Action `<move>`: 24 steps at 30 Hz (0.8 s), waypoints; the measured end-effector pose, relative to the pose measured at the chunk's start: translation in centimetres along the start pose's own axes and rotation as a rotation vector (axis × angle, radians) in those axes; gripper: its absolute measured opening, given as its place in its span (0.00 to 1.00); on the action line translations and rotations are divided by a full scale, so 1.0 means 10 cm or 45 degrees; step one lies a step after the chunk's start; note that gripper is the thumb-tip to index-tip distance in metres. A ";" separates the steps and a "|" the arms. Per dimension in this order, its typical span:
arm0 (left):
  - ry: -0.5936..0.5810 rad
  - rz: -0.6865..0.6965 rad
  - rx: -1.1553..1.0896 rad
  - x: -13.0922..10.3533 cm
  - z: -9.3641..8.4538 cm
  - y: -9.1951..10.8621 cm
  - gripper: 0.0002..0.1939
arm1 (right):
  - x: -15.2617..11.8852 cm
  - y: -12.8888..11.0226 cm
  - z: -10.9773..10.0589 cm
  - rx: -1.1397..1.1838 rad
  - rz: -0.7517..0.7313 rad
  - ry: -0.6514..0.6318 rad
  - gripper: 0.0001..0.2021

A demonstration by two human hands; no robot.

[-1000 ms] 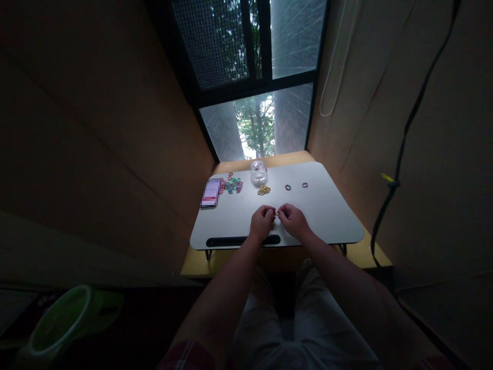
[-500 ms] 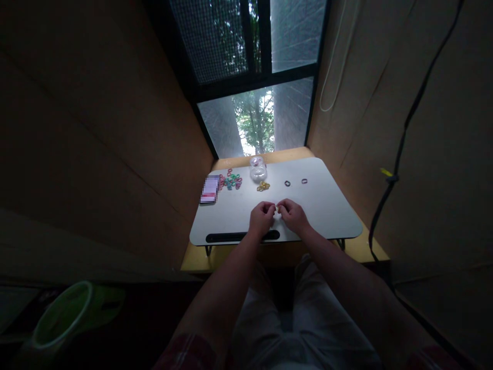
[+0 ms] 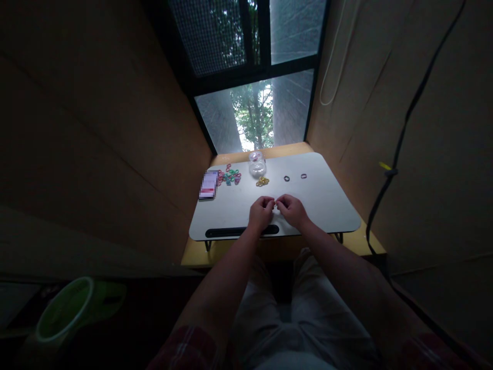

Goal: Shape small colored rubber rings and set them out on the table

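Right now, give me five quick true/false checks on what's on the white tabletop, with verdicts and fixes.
1. The left hand and right hand hold a small yellowish piece between them. True.
2. A phone lies toward the left end of the white tabletop. True.
3. The yellow links lie beyond the clear container. False: the yellow links lie on its near side.
4. The two dark rings touch each other. False: the two dark rings lie apart.
5. A black strip lies along the near edge. True.
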State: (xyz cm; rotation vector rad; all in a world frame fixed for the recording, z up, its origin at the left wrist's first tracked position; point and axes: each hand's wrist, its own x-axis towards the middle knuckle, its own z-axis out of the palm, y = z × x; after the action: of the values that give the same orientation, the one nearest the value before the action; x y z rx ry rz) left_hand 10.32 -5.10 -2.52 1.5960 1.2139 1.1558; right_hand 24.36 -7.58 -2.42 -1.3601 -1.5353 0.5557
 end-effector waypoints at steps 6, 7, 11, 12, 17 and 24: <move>0.017 0.009 -0.014 0.01 0.01 -0.02 0.09 | 0.01 0.00 0.00 -0.013 -0.015 0.002 0.08; 0.018 0.006 -0.025 0.01 0.01 -0.02 0.09 | 0.01 0.01 0.00 -0.008 -0.015 0.000 0.08; 0.022 -0.032 -0.066 0.01 0.01 0.00 0.08 | 0.00 0.04 0.02 0.005 -0.003 -0.006 0.08; 0.023 -0.038 -0.070 0.01 0.01 0.01 0.08 | 0.00 0.05 0.03 0.011 -0.001 -0.009 0.08; 0.016 -0.063 -0.076 -0.01 0.00 0.02 0.09 | 0.00 0.06 0.04 0.030 0.001 -0.022 0.09; -0.038 -0.073 -0.114 -0.01 0.00 0.01 0.10 | 0.00 0.04 0.03 0.034 0.004 -0.017 0.09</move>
State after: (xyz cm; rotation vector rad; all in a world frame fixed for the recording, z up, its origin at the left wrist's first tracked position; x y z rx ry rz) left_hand 10.36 -5.28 -2.42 1.4976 1.1645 1.1303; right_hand 24.35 -7.36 -2.87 -1.3414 -1.5313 0.5860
